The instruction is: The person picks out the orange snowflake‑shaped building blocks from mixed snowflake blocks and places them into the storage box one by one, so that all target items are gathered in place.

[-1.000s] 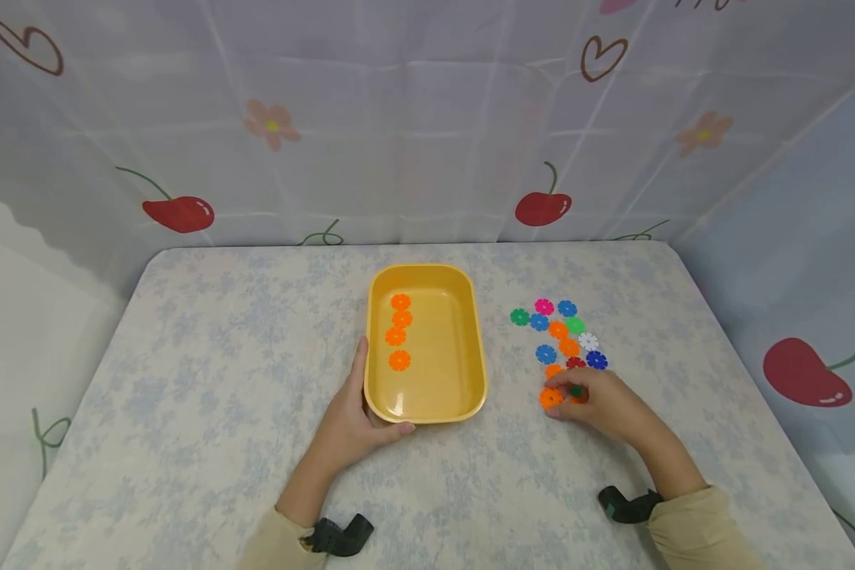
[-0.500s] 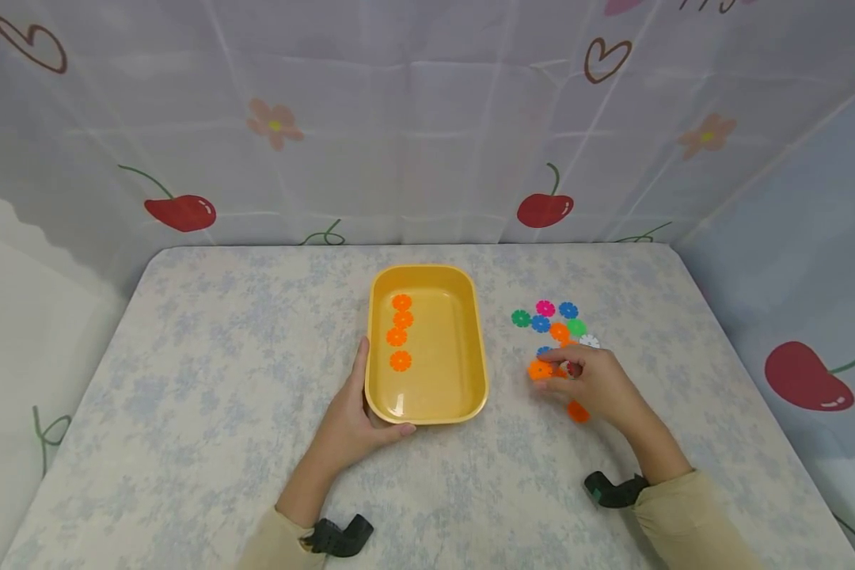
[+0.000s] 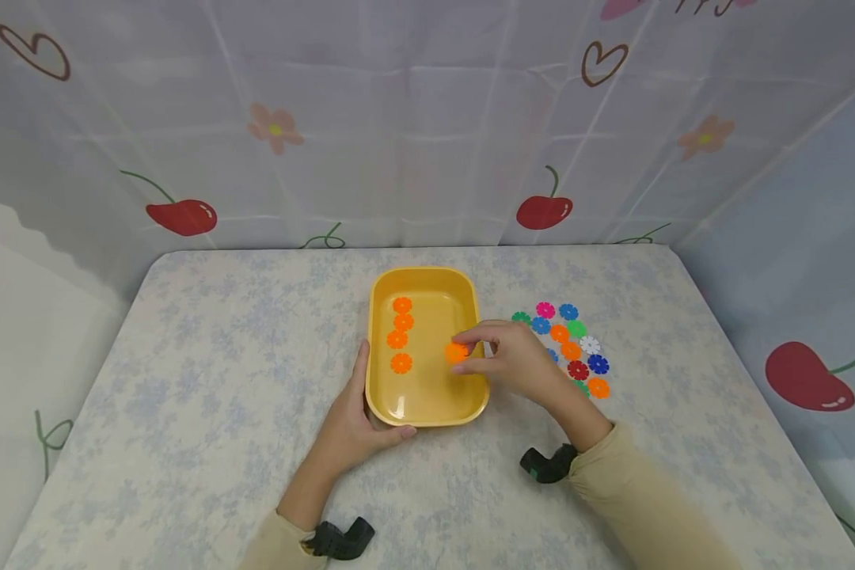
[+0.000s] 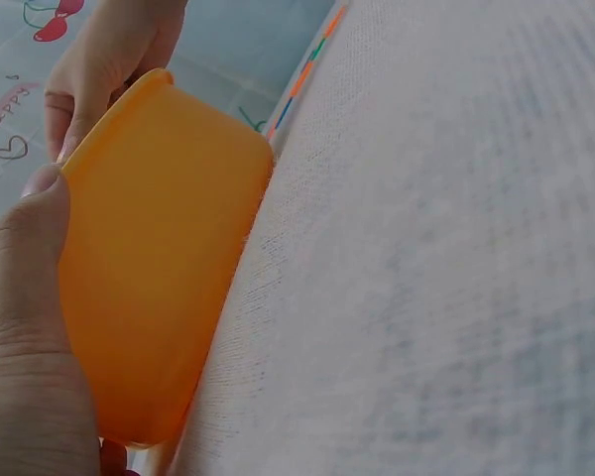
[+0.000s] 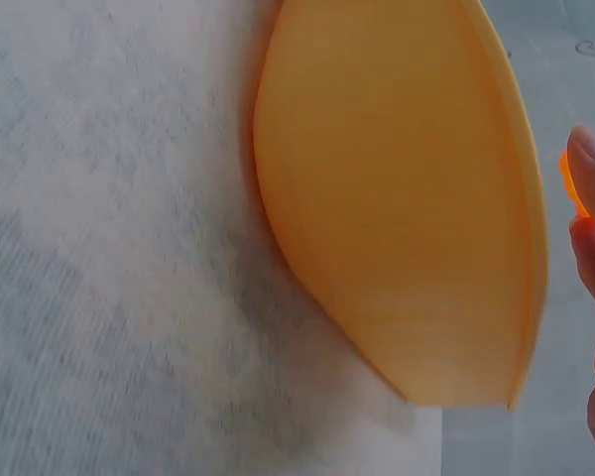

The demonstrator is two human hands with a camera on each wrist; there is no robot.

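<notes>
A yellow plastic tray (image 3: 431, 400) stands on the table in the head view, with several orange snowflake discs (image 3: 401, 363) in a column along its left side. My left hand (image 3: 345, 431) grips the tray's near left corner, thumb along the front rim. Between the thumb and fingertips of my right hand (image 3: 516, 360), another orange snowflake disc (image 3: 456, 353) is pinched above the tray's right side. The right wrist view shows that orange disc (image 5: 572, 188) partly hidden by the thumb, past the tray's outer wall (image 5: 397, 198). In the left wrist view, the thumb (image 4: 30, 288) lies against the tray's rim.
Right of the tray lies a loose group of snowflake discs, among them a red one (image 3: 578, 370), a dark blue one (image 3: 598, 363) and a white one (image 3: 590, 345). My right hand covers part of the group. A patterned cloth (image 3: 427, 158) hangs behind the table.
My right hand has picked up an orange disc from the loose group and carried it left, over the tray. The left hand and the tray stay in place.
</notes>
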